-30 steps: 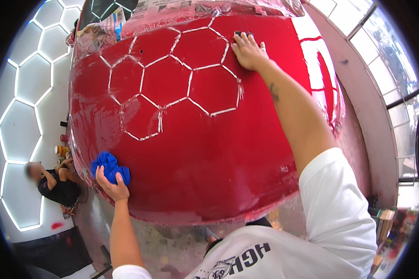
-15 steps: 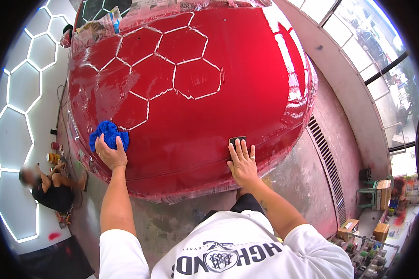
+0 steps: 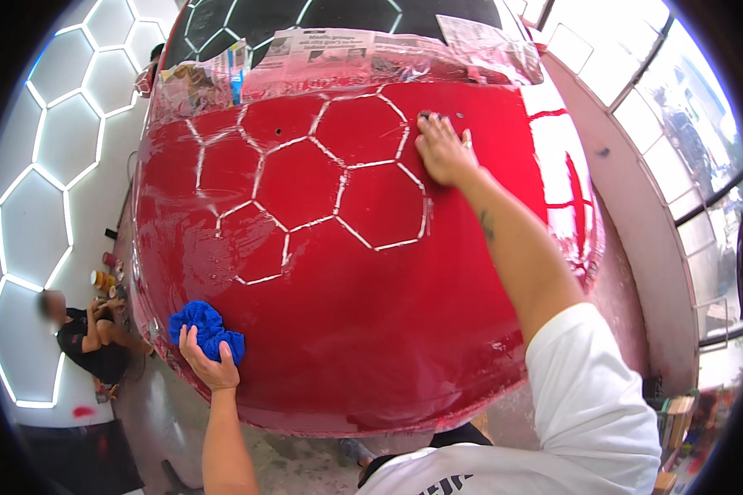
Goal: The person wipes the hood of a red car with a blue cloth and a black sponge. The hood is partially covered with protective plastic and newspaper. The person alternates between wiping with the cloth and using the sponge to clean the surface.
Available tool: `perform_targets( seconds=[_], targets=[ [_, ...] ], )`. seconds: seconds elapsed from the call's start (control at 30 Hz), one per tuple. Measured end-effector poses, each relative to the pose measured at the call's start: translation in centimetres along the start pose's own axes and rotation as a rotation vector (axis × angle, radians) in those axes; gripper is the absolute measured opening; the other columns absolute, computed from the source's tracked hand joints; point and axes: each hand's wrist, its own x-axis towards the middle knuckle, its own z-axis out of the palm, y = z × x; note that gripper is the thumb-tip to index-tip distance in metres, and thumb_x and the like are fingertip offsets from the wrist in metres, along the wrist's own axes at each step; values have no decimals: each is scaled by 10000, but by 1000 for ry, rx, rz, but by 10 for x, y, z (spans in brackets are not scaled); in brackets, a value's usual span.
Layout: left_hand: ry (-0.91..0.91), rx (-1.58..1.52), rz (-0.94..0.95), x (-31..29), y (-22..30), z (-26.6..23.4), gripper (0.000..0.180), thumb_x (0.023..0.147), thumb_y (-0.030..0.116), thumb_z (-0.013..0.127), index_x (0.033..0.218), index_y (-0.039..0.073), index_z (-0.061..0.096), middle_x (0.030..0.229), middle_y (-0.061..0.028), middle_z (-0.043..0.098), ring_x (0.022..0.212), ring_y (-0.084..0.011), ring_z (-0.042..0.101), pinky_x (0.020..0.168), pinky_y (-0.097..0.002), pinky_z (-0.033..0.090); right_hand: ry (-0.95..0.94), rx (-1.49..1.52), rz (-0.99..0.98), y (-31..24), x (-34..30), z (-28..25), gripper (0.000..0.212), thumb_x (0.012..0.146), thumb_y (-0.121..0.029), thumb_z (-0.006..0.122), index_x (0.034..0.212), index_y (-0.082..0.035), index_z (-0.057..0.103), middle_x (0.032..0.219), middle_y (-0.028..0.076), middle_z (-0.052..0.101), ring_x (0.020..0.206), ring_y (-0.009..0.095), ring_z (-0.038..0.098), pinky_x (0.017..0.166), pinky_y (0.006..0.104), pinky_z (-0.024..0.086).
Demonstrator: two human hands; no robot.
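A glossy red car hood (image 3: 371, 330), wet in places, spreads out in front of me. White hexagon-shaped light reflections lie across it. At its near left, my left hand (image 3: 210, 367) rests with its fingers against a crumpled blue cloth (image 3: 202, 326), which sits on the paint. Far up the hood, right of centre, my right hand (image 3: 444, 153) presses its fingers over a small dark piece of sandpaper (image 3: 425, 116). Only a dark edge of that piece shows past the fingertips; my right arm is stretched well forward.
Newspaper masking (image 3: 330, 58) runs along the hood's far edge below the dark windshield (image 3: 305, 18). At left, another person (image 3: 99, 338) sits low beside a yellow container (image 3: 102, 280). Hexagon light panels (image 3: 33, 214) line the left wall; large windows (image 3: 677, 107) stand on the right.
My right hand has slid far forward over the hood with the sandpaper. The left hand stays on the blue cloth. The view has shifted forward, bringing more masking and windshield into sight.
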Motion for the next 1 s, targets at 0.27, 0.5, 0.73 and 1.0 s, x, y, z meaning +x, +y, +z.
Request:
perform_targets(
  seconds=[0.27,0.5,0.73,1.0],
  targets=[
    [9,-5,43,4,-1,4,704,987,441,684,1493,-19,519,1546,-305,507,1439,-493,483,1226,-589,352,-4,62,36,29,97,-3,649,1173,-518,264,1741,-203,281,1839,86,184,1696,334,152,1327,706,134],
    [32,23,22,1,-3,4,672,976,434,727,1475,17,558,1526,-287,540,1437,-468,497,1198,-573,387,15,23,-27,-36,-173,8,605,1176,-419,350,1703,-125,311,1796,152,265,1675,371,205,1314,702,197],
    [56,50,13,0,-2,4,668,970,465,748,1464,53,569,1508,-270,570,1437,-454,510,1178,-575,419,-81,99,27,-109,-497,50,712,1110,-371,529,1731,-115,293,1800,202,249,1679,411,175,1336,651,82],
    [59,54,4,3,-5,4,686,947,447,764,1475,57,562,1510,-281,563,1438,-465,507,1183,-578,418,-26,93,2,-104,-430,22,684,1113,-359,516,1725,-125,319,1796,164,283,1677,367,211,1332,661,84]
  ],
)
